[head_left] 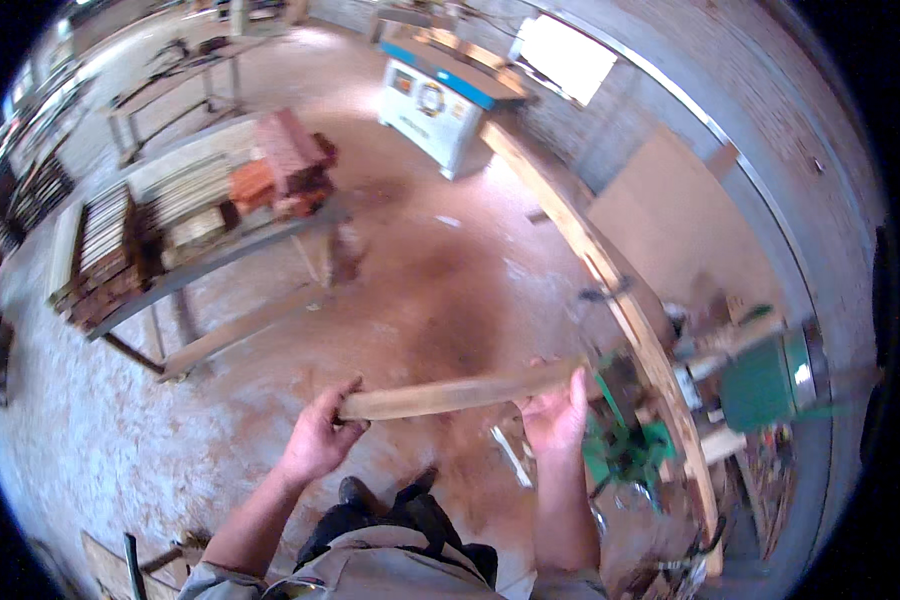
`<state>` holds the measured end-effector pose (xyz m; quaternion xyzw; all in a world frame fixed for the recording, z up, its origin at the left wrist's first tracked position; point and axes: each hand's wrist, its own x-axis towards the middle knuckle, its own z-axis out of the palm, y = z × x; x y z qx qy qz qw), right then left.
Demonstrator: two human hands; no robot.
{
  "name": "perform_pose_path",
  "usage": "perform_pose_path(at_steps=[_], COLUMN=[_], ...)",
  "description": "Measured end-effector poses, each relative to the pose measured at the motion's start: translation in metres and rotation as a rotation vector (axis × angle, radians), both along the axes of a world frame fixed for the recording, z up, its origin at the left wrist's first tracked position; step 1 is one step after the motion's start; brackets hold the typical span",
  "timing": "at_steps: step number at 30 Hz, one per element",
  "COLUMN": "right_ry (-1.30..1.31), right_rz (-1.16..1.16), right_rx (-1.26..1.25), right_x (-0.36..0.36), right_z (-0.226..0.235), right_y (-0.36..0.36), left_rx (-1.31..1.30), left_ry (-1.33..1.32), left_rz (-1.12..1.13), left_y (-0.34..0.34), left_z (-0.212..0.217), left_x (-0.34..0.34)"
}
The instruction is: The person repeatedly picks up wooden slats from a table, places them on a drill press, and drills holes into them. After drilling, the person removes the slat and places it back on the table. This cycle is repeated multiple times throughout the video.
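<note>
A short wooden board lies level across the space before my body, above the dusty floor. Its left end is gripped by my left hand, the fingers curled round it. At the other end, my right hand supports the board from beneath, thumb up along the end and palm facing upward. The board's right end reaches near the green machine. Both forearms come up from the lower edge, sleeves pushed back.
To the left stands a workbench stacked with wooden strips and reddish pieces. A white and blue machine is at the far wall. A long timber beam runs down the right side, beside a brown panel. A pale scrap strip lies on the floor.
</note>
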<state>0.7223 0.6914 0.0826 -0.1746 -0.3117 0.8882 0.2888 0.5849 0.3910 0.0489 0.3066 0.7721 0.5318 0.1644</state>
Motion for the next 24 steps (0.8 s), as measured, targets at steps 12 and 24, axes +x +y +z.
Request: perform_pose_path(at_steps=[12, 24], right_ry=[-0.222, -0.263], right_rz=[0.400, 0.676], right_rx=[0.049, 0.241], right_x=[-0.204, -0.386], right_z=[-0.038, -0.069], right_y=[-0.105, -0.134], left_rx=[-0.513, -0.442], left_ry=[0.573, 0.039], left_rz=[0.295, 0.600], left_y=[-0.076, -0.135], left_z=[-0.035, -0.004], left_x=[-0.063, -0.225])
